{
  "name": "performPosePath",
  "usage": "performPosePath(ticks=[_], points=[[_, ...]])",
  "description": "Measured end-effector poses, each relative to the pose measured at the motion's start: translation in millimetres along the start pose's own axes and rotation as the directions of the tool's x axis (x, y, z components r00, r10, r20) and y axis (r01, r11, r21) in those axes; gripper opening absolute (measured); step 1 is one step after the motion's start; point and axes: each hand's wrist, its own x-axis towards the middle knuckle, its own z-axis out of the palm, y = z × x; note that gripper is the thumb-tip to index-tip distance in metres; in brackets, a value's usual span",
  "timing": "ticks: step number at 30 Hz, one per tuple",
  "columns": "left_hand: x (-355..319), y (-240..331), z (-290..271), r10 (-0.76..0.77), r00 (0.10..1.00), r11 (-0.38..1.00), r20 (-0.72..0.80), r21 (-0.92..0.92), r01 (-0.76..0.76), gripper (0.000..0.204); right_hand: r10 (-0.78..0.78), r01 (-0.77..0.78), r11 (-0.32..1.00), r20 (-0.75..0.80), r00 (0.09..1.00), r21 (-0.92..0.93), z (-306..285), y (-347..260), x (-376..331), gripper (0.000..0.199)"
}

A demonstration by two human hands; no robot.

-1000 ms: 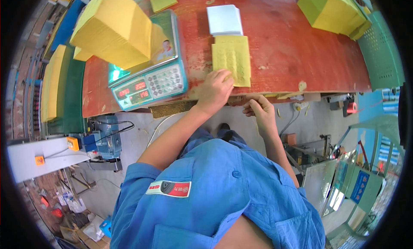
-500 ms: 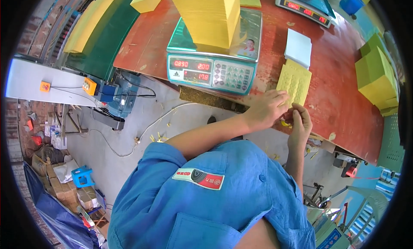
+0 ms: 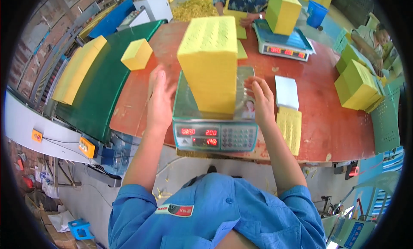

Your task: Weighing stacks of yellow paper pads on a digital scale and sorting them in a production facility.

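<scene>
A tall stack of yellow embossed paper [image 3: 208, 74] stands upright on the pan of a teal digital scale [image 3: 215, 136], whose red display is lit. To its left is my left hand [image 3: 160, 102], blurred, fingers stretched out, apart from the stack. My right hand [image 3: 262, 98] is held over the scale's right edge with fingers spread and slightly bent, holding nothing. Right of that hand, a thin pile of yellow sheets [image 3: 289, 127] and a pile of white sheets [image 3: 286, 93] lie on the red table [image 3: 316, 115].
A green conveyor belt [image 3: 100, 100] at left carries a long yellow paper stack [image 3: 77, 72]; a smaller yellow block [image 3: 137, 54] sits near its edge. A second scale [image 3: 282, 44] stands farther back. Co-workers are at the far side and right, where yellow stacks [image 3: 357, 85] stand.
Both hands have left the thin pile of yellow sheets and moved to either side of the tall stack. The view has shifted, showing the far side of the table and the co-workers.
</scene>
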Motion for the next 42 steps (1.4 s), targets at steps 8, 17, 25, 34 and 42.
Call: performPosePath(ticks=[8,17,25,34,42], points=[[100.2,20.5,27.7,-0.467,0.782,0.828,0.413,-0.106,0.551,0.066,0.034,-0.027,0.998,0.127,0.991,-0.055,39.9,42.2,80.7,0.055],[112.0,55.8,16.0,-0.658,0.423,0.714,0.623,0.337,0.614,0.050,-0.145,0.113,0.980,-0.203,0.968,-0.162,51.8,17.1,-25.1,0.043],[110.5,44.8,17.5,-0.708,0.497,0.702,0.501,0.423,0.573,0.055,0.458,-0.420,0.863,-0.082,0.885,0.283,46.6,37.8,-152.9,0.027],[70.3,45.1,19.7,-0.671,0.523,0.737,0.526,0.393,0.550,0.055,0.460,-0.450,0.665,0.148,0.876,0.596,34.9,48.6,-137.5,0.032],[-5.5,1.3,140.8,-0.539,0.487,0.778,0.687,0.186,0.600,0.055,0.396,-0.293,0.850,-0.164,0.904,0.437,-123.7,-22.6,-141.7,0.046]])
